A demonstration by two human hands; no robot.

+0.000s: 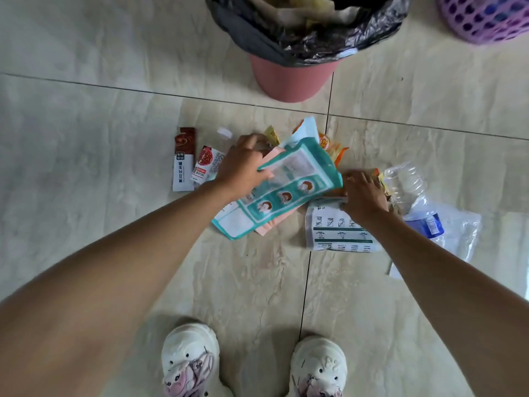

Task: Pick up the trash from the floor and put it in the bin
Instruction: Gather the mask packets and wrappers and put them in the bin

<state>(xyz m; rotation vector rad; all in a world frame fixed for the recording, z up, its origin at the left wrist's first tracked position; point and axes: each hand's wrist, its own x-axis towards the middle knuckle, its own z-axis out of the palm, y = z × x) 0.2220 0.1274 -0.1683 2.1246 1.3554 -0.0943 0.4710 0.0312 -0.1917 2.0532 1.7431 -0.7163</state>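
Trash lies scattered on the tiled floor in front of a pink bin (289,81) lined with a black bag holding paper. My left hand (243,164) grips a large teal and white wrapper (289,184) with a pink sheet under it. My right hand (365,193) presses down on small wrappers, its fingers closed over the top edge of a white printed wrapper (335,230). A crushed clear plastic bottle (412,193) with a blue label lies just right of that hand. A brown sachet (183,159) and a red and white sachet (207,164) lie to the left.
Orange and yellow snack wrappers (332,147) sit behind the teal wrapper. A clear plastic bag (463,233) lies at the right. A purple perforated basket (486,15) stands at the top right. My two white shoes (190,359) are at the bottom.
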